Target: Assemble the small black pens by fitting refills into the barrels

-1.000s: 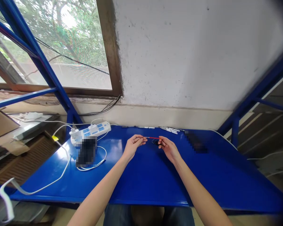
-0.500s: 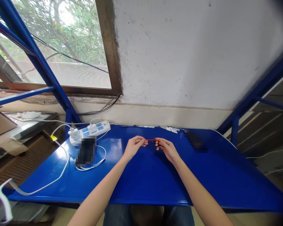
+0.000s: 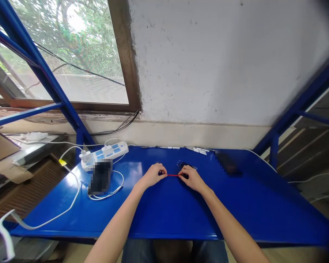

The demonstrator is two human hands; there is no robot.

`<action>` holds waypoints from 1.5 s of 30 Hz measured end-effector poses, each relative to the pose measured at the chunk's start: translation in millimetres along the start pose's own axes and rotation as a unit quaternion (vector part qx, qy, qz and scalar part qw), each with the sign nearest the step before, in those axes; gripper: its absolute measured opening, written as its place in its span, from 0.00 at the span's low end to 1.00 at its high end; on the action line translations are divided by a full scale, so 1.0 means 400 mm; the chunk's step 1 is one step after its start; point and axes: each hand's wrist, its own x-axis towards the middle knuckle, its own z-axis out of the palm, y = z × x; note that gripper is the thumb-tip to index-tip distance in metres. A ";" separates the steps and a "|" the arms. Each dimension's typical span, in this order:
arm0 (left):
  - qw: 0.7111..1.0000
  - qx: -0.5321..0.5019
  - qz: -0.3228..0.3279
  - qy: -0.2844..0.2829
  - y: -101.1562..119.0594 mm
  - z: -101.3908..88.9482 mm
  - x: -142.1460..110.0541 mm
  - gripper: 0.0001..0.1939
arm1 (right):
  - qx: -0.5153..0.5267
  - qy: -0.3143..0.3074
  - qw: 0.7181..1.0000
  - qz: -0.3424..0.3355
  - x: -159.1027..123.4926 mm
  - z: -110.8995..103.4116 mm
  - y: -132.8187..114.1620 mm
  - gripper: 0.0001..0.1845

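Observation:
My left hand and my right hand are low over the middle of the blue table. Between them runs a thin red stick, which looks like a pen refill. Each hand pinches one end of it with thumb and fingertips, and it lies nearly level from left to right. Just behind my right hand is a bunch of thin dark pieces with light tips, partly hidden by the fingers. I cannot tell whether the stick touches the tabletop.
White-barrelled pens lie along the back edge of the blue table. A white power strip stands at the back left, with a blurred dark device and a white cable near it. Another blurred dark object lies right.
Both hands have come lower and nearer to me, with the red stick still between them. The dark pieces behind my right hand show more clearly now.

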 end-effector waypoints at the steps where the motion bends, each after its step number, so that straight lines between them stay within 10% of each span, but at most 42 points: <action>1: 1.000 0.007 -0.001 -0.007 -0.001 0.005 0.000 0.04 | -0.007 -0.010 1.000 -0.002 0.000 0.003 0.003 0.06; 10: 1.000 -0.020 -0.018 -0.004 0.002 0.007 -0.003 0.05 | -0.013 -0.026 1.000 -0.003 0.000 0.008 0.006 0.07; 21: 0.978 0.028 -0.130 0.163 -0.074 -0.003 -0.005 0.08 | -0.013 0.085 0.995 0.041 -0.005 0.007 -0.002 0.10; 28: 0.975 0.053 -0.135 0.168 -0.098 0.008 -0.011 0.09 | -0.042 0.213 0.972 0.095 -0.003 -0.002 0.040 0.10; 45: 0.975 0.114 -0.128 0.144 -0.088 0.017 -0.011 0.10 | -0.081 0.216 0.969 0.090 -0.012 0.005 0.057 0.06</action>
